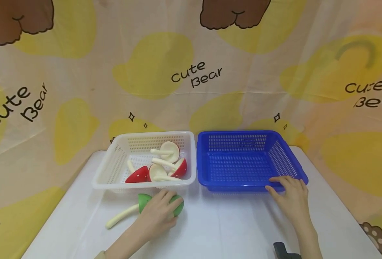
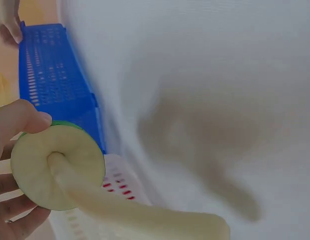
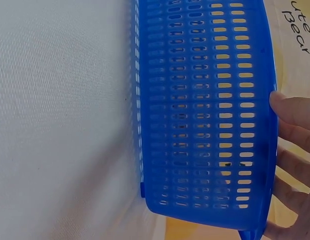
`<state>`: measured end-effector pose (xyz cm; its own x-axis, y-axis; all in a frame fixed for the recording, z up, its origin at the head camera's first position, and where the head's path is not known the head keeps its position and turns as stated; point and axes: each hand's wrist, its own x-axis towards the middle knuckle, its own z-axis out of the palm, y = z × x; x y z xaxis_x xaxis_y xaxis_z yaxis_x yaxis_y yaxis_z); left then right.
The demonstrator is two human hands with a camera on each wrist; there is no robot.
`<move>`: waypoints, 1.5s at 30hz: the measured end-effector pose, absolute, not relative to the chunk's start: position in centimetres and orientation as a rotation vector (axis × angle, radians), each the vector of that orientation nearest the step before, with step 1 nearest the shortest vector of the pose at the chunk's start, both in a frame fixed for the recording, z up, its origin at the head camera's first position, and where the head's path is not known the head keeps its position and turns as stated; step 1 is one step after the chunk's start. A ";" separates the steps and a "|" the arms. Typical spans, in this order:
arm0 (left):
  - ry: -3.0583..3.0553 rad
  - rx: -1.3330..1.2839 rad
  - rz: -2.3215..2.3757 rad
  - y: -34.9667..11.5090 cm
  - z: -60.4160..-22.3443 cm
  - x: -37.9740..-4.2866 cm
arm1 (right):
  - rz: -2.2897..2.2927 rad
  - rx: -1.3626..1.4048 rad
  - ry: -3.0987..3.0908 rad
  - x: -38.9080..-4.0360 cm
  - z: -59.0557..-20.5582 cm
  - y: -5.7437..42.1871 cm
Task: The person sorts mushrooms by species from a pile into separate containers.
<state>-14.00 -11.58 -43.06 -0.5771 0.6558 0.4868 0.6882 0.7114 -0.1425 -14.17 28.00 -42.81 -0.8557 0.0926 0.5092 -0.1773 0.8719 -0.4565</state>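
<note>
My left hand (image 1: 160, 214) grips a toy mushroom (image 2: 60, 165) by its green cap, in front of the white basket. Its long cream stem (image 1: 122, 216) points left toward me. Green shows on both sides of my fingers in the head view; whether it is all one cap I cannot tell. In the left wrist view the pale underside of the cap faces the camera. My right hand (image 1: 291, 196) holds the near right rim of a blue basket (image 1: 239, 187), thumb outside and fingers over the edge. No mushrooms are visible in this basket.
Beside the blue basket, on its left, stands a white basket (image 1: 113, 185) with several red-capped toy mushrooms (image 1: 139, 175) in it. A dark grey object (image 1: 283, 250) shows at the bottom edge by my right forearm. A patterned cloth (image 1: 242, 72) hangs behind the white table (image 1: 216, 230).
</note>
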 end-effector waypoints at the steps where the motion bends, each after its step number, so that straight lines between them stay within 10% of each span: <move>1: -2.401 -1.037 -0.087 -11.3 -42.7 -14.0 | 0.680 0.063 -2.508 -14.2 -42.8 28.0; 45: -2.711 -1.327 -0.344 4.8 -31.4 -27.7 | 0.674 0.064 -2.482 -14.3 -42.9 28.0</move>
